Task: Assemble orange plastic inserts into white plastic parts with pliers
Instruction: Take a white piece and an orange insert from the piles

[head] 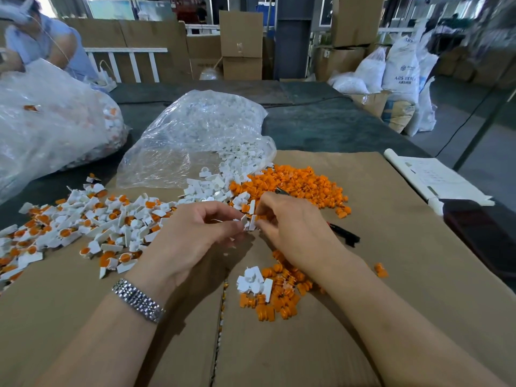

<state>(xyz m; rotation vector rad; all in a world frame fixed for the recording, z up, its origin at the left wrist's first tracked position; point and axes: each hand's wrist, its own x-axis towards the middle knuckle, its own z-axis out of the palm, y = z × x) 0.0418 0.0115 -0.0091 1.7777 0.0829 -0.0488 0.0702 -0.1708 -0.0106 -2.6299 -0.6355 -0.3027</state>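
Both hands meet mid-sheet over the cardboard (363, 275) on the tabletop. Left hand (195, 236) fingers pinch a white part (245, 221); right hand (290, 227) fingers pinch a second white piece (252, 222) beside it (insert hidden, probably). Parts are light, rigid, slick: hold by the flat tab, not the ring. Pliers (344, 235) lie idle behind my right hand. Orange inserts (298, 182) heaped beyond, finished assemblies (92, 219) to the left.
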